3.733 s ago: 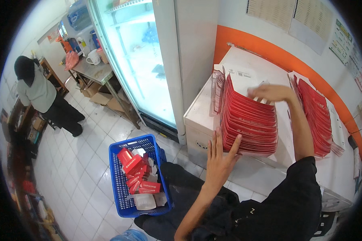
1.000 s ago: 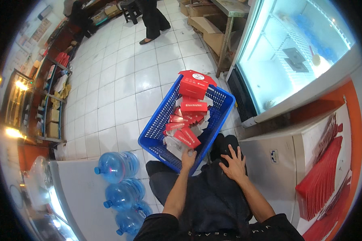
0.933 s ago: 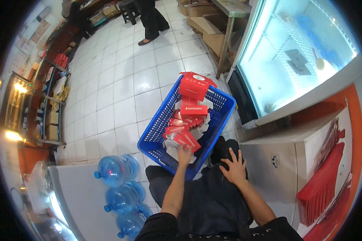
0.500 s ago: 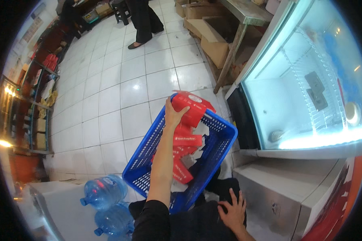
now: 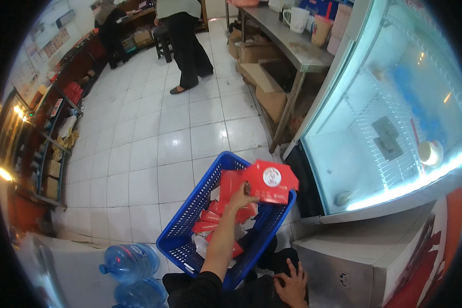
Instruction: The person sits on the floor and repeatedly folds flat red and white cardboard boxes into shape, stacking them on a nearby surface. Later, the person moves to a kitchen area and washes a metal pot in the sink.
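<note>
My left hand [image 5: 241, 196] grips a flattened red cardboard food box [image 5: 283, 184] with a round white emblem, near the basket's right side. Below it stands a blue plastic basket [image 5: 178, 225] with slotted walls, between my legs. Inside lie several more red cardboard boxes [image 5: 210, 217], with white pieces among them; my forearm hides part of the heap. Over my dark-clothed right knee rests my right hand [image 5: 292, 285], fingers spread and holding nothing.
A lit glass-door fridge [image 5: 364, 154] and a low metal cabinet [image 5: 354, 256] stand right. Blue water bottles [image 5: 131, 263] lie left. A metal table [image 5: 292, 43] has cardboard boxes [image 5: 267, 87] beneath. One person [image 5: 185, 46] stands ahead, another [image 5: 108, 36] farther left.
My left hand has carried the red box from the basket's far corner toward its right side, and the box has turned. My right hand stays at the knee. The head view has tilted up.
</note>
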`<action>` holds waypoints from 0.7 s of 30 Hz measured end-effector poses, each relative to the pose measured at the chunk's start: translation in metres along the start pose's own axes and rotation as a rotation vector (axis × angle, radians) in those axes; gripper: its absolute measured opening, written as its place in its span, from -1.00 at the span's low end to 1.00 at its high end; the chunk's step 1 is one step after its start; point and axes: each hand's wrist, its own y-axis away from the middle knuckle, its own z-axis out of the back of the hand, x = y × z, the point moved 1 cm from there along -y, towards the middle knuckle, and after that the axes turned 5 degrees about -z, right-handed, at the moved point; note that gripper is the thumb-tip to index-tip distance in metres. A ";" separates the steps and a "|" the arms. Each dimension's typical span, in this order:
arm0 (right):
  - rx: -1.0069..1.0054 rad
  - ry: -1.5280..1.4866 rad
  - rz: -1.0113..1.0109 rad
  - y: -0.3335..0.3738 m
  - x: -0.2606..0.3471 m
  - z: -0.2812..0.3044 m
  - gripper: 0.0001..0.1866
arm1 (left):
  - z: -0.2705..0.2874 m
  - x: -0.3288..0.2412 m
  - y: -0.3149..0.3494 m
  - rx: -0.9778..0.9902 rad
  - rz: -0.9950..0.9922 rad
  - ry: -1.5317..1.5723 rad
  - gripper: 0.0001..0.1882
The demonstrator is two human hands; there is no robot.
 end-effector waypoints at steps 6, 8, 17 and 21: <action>-0.038 -0.028 -0.025 0.007 -0.016 -0.025 -0.75 | -0.029 -0.044 0.026 -0.079 -0.084 -0.226 0.09; -0.079 -0.041 0.027 0.004 -0.024 -0.044 -0.82 | -0.014 -0.041 0.029 -0.170 -0.195 -0.006 -0.20; -0.086 -0.093 0.027 0.012 -0.032 -0.041 -0.77 | 0.007 -0.138 0.174 -0.343 -0.481 -0.227 -0.62; -0.098 -0.104 0.082 0.014 -0.029 -0.048 -0.75 | 0.020 -0.156 0.292 -0.334 -0.281 -0.193 -0.54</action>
